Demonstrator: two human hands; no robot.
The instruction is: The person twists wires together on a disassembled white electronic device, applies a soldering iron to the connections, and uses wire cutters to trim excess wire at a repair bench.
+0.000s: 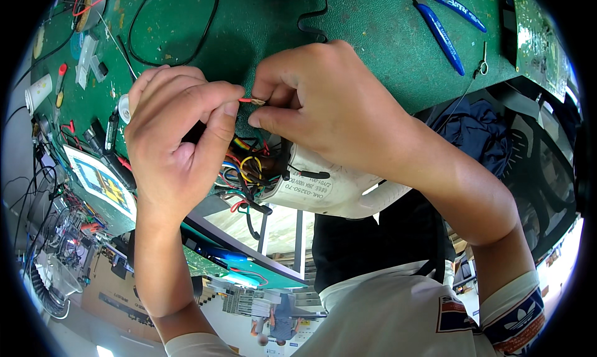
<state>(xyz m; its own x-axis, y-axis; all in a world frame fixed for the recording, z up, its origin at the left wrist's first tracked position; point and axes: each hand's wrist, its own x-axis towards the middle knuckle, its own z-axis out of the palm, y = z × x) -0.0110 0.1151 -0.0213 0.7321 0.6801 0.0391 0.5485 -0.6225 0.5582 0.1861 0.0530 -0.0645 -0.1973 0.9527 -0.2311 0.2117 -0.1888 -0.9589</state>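
My left hand (177,133) is closed, with thumb and index finger pinched on a short red wire (247,99). My right hand (323,108) is closed opposite it, its fingers at the wire's copper-coloured end (259,101). Below both hands a bundle of coloured wires (245,170) with black sleeved ends comes out of a white plastic housing (314,189). That housing lies under my right hand and forearm, at the edge of the green mat (373,58).
Blue-handled cutters (438,33) lie at upper right, beside a circuit board (538,46). Black cables (199,40), small tools, a paper cup (37,94) and a coloured sheet (99,183) are on the left. A dark chair (544,164) stands right. Distant people (280,319) appear low in view.
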